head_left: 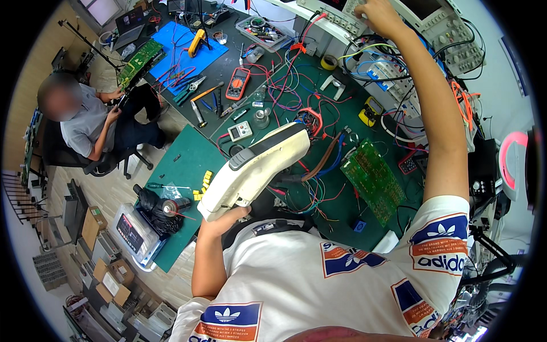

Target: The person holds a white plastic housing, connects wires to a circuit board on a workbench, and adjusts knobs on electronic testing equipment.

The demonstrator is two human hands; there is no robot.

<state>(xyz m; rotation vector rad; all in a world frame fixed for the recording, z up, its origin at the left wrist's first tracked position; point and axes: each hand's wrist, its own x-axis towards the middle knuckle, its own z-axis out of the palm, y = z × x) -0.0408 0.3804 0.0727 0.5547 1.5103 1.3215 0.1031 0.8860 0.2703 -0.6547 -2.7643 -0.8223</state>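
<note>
A bulky, elongated cream plastic device with a dark grey strip and grey grip pad is held up in front of my body. My left hand is closed around its lower end, and the device hides part of the fingers. Far up at the right, my right arm is stretched out to the bench power supply. The fingers of my right hand are curled at its front panel; what they pinch there is too small to make out. Beside the device lie thick brown and blue cables and a green circuit board.
On the green mat are a red multimeter, a small white meter, a glass bottle and tangled leads. Yellow blocks and a spray can stand left. A seated co-worker holds another board.
</note>
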